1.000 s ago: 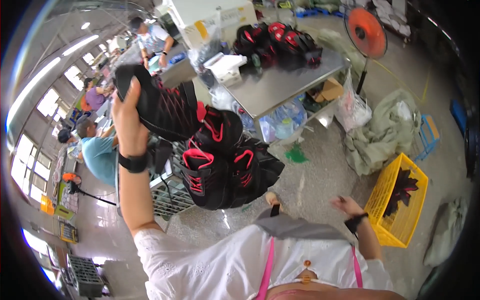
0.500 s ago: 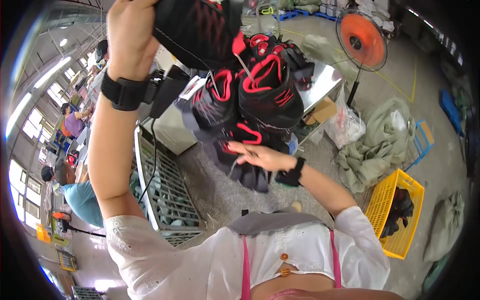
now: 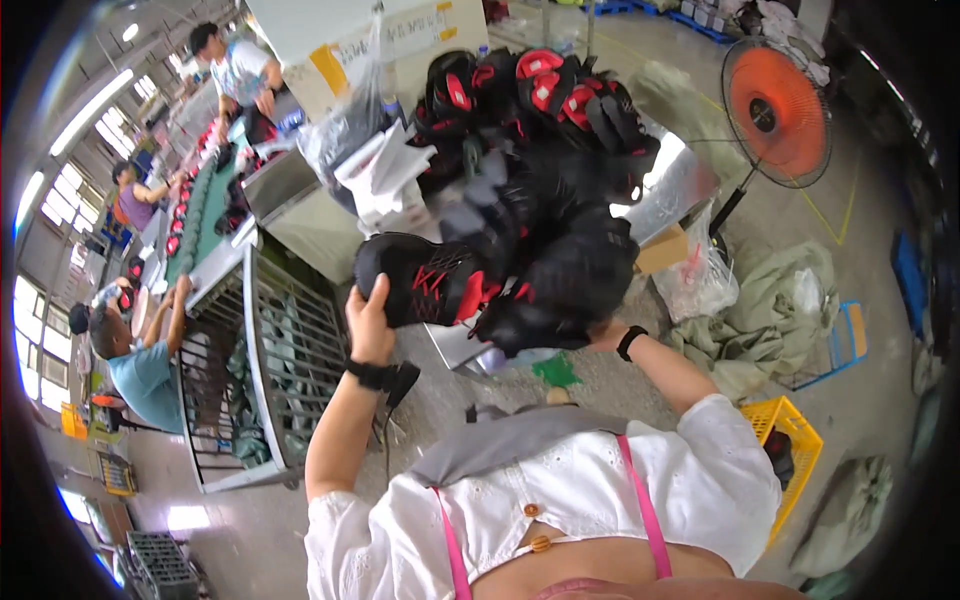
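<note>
A black shoe with red laces and red lining [image 3: 425, 278] lies on its side in my left hand [image 3: 370, 325], the thumb on its sole side and the fingers mostly behind it. A second black shoe [image 3: 575, 275], smeared by motion, is held by my right hand [image 3: 606, 335], whose fingers are hidden by it. The two shoes are close together, openings toward each other. Just beyond them a pile of black and red shoes [image 3: 545, 85] covers a metal table [image 3: 685, 185].
White papers [image 3: 385, 180] and a grey plastic bag [image 3: 345, 135] are left of the pile. A barred cart [image 3: 255, 370] stands at left, near a conveyor with co-workers. At right are an orange fan [image 3: 775, 115], green sacks [image 3: 770, 310] and a yellow crate [image 3: 800, 470].
My left hand has come down from high up with its shoe. My right hand has shifted right and now holds a shoe. The view has turned, bringing more of the conveyor in.
</note>
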`<act>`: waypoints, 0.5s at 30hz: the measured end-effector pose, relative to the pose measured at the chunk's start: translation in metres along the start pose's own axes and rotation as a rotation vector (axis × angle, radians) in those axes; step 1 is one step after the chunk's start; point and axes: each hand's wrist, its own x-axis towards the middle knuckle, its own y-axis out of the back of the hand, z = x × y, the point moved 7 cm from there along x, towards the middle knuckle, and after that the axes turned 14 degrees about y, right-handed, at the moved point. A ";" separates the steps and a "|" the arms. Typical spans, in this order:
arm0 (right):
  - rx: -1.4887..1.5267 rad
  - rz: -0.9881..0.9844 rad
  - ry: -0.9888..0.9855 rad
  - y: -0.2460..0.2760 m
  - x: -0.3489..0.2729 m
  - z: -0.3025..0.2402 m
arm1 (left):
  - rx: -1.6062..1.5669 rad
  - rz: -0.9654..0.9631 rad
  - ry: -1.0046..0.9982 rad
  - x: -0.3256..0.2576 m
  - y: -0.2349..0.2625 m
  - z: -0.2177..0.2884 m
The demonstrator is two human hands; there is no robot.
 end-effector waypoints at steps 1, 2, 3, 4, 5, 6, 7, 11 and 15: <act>0.018 -0.009 0.038 -0.005 -0.007 0.001 | 0.021 -0.010 0.011 0.015 0.003 -0.028; 0.029 -0.012 0.064 -0.004 -0.013 0.007 | 0.098 -0.017 -0.005 0.028 -0.002 -0.032; 0.041 -0.012 0.094 -0.003 -0.016 0.012 | 0.176 -0.023 -0.025 0.041 -0.004 -0.034; 0.042 -0.006 0.125 0.005 -0.015 0.022 | 0.205 -0.011 -0.007 0.053 -0.008 -0.029; 0.046 0.002 0.168 0.012 -0.009 0.031 | 0.289 -0.147 0.057 0.066 -0.008 -0.032; 0.048 0.015 0.213 0.021 -0.002 0.039 | 0.378 -0.241 0.101 0.072 -0.005 -0.036; 0.043 0.037 0.252 0.030 0.007 0.046 | 0.471 -0.345 0.138 0.077 -0.008 -0.036; 0.010 0.156 0.406 0.057 0.043 0.058 | 0.572 -0.721 0.226 0.072 -0.024 -0.003; 1.077 0.397 -0.148 0.068 0.047 0.149 | 0.547 -0.651 0.215 0.106 -0.020 0.001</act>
